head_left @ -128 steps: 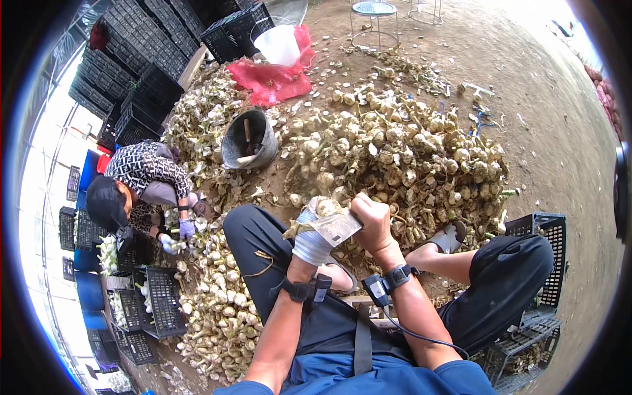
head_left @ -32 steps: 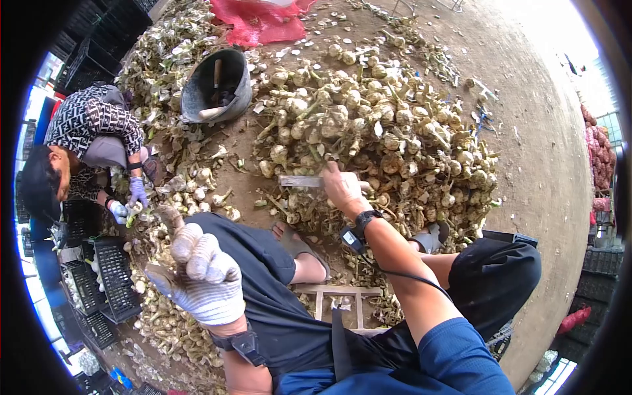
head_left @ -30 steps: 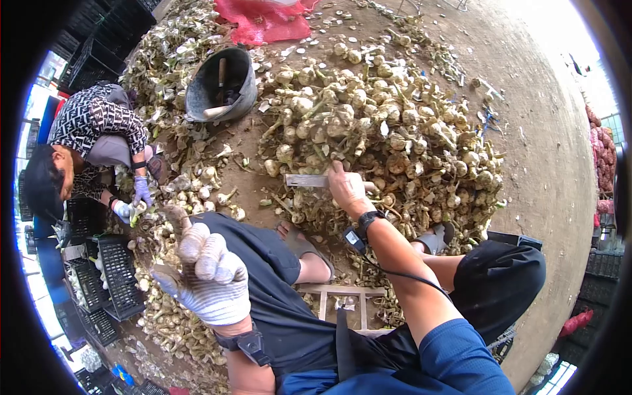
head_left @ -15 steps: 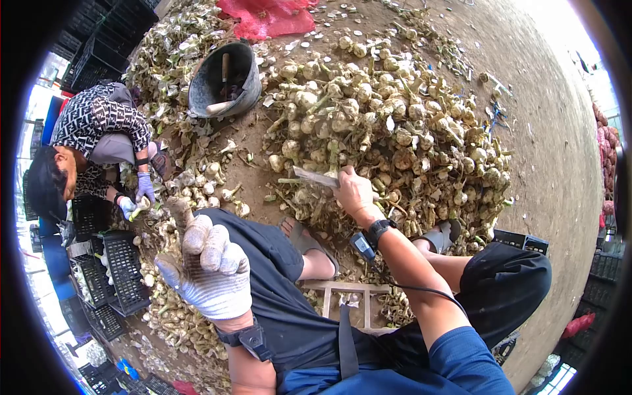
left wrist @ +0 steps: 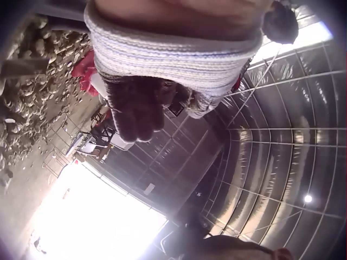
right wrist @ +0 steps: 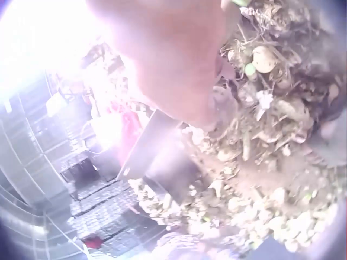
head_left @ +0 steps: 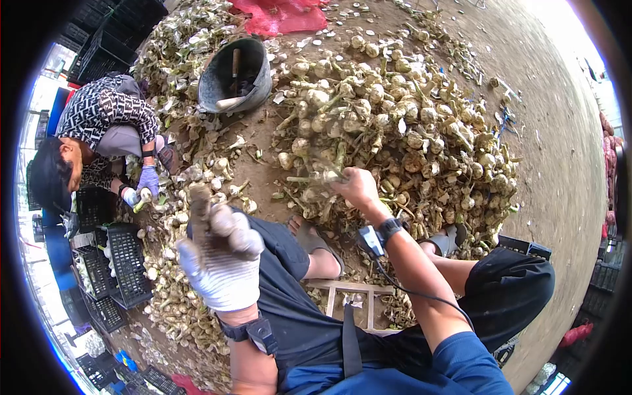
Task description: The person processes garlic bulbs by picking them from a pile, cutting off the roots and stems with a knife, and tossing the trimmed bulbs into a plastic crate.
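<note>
My left hand [head_left: 224, 260], in a striped, soiled glove, is raised over the left knee, its fingers loosely bent and no object visible in it. In the left wrist view the gloved hand [left wrist: 135, 108] hangs against the roof. My bare right hand [head_left: 359, 191] grips a flat-bladed tool at the near edge of a heap of garlic bulbs [head_left: 408, 112] with stalks; the blade is blurred in the head view. Beside the right hand [right wrist: 173, 65], the right wrist view shows the broad blade [right wrist: 162, 154], washed out by glare. The handle is mostly hidden in the fist.
A dark bucket [head_left: 260, 89] with a wooden-handled tool stands beyond the left knee. Another person [head_left: 108, 125] bends over trimmed bulbs [head_left: 168, 296] at left, near black crates [head_left: 128, 263]. A wooden frame [head_left: 332, 299] lies between my legs; red netting [head_left: 283, 16] is at the top.
Several seconds ago, my left hand held a bulb against the blade; now the hands are apart and that bulb is gone from it. Lately the blade has swung upward and blurred.
</note>
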A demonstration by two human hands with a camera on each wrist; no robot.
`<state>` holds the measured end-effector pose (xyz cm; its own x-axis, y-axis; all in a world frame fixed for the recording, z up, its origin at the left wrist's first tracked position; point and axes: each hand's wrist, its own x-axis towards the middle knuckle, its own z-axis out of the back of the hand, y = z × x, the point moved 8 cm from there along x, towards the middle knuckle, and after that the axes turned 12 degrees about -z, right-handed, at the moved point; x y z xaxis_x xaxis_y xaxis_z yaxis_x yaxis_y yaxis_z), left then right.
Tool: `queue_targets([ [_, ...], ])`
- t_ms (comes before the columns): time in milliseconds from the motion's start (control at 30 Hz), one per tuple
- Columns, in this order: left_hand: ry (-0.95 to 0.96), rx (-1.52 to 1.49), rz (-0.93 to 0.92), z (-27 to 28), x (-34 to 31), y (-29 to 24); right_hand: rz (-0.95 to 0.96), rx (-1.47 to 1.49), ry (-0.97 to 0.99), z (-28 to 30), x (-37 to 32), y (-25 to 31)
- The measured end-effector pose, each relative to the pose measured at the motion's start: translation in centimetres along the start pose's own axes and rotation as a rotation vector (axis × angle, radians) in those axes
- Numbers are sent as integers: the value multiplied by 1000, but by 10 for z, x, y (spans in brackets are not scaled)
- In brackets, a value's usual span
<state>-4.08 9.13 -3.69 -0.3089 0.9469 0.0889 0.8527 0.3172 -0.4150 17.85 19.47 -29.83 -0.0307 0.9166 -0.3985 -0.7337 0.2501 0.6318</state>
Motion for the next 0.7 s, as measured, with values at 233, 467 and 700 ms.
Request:
queue_targets([
  [233,281,980,-59,10,-3,24,-198,1050,422,58,-75,41],
  [467,998,1631,-259,-48,-29,78,-46,1369,597,117,-163,80],
  [700,738,1199,-61,-47,-45,104,-33,1200,241,165,-207,78],
])
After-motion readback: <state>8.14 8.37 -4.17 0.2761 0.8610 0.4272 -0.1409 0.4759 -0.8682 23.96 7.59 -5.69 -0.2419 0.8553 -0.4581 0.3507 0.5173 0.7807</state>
